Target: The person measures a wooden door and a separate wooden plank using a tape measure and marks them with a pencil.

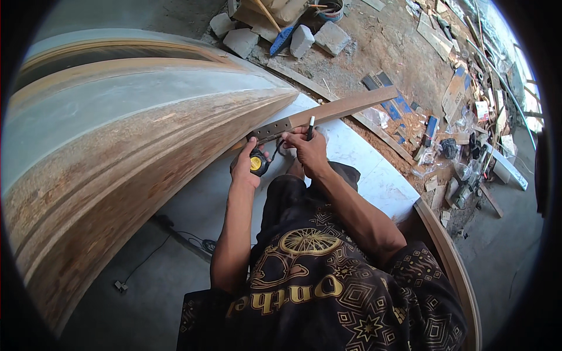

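My left hand [246, 164] is closed on a black and yellow tape measure [257, 165]. Just right of it, my right hand [310, 149] grips a dark marker with a white tip [310, 128], its thumb and finger beside the lower edge of a wooden batten [345, 106]. The batten reaches up and right over a white marbled panel [380, 175]; its lower left part [273, 128] shows small dark holes. A thin dark line hangs between my hands, too small to identify surely.
A large curved chipboard and grey-faced structure [105, 146] fills the left. Beyond the panel lie concrete blocks [332, 38], a blue-headed tool [281, 41], a bucket [329, 10] and scattered offcuts and debris [453, 149]. A cord [149, 257] lies on the grey floor below.
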A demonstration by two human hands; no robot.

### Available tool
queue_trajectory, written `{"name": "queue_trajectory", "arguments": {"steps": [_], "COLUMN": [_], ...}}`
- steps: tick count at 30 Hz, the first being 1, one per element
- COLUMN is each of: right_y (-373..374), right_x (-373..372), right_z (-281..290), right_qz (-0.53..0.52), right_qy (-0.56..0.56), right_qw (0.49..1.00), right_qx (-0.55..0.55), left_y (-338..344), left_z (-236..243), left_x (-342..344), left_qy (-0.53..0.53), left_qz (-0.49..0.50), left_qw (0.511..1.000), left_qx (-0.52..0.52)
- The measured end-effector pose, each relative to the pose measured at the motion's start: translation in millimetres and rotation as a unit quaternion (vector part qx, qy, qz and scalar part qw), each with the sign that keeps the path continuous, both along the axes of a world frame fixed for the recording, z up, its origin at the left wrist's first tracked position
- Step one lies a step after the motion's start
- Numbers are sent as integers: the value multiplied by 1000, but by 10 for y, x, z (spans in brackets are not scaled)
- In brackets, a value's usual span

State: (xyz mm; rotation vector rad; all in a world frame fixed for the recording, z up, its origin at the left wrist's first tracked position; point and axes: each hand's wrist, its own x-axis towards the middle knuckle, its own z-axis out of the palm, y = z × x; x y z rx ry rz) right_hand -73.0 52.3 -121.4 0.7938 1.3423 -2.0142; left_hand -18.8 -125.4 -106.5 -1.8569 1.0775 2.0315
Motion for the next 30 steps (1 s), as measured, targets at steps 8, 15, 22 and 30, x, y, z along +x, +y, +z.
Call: {"name": "queue_trajectory", "arguments": {"steps": [8,15,22,30], "right_y": [-37,-33,57,671], "right_x": [83,19,0,-32], "right_z": [-123,-5,-5,1], "right_qz": [-21,-19,7,0], "right_qy": [-6,-13,-1,118], "right_qw": [1000,1000,1000,989], "right_qx": [-16,-12,3,88], "left_y": [1,1,57,283], "left_z": [49,61,51,-39], "left_x": [24,23,10,3], "left_qy": [11,19,12,-16], "left_qz": [-2,-18,-33,-80], "left_qw": [1000,1000,999,996], "left_qx": [-13,-15,-29,34]}}
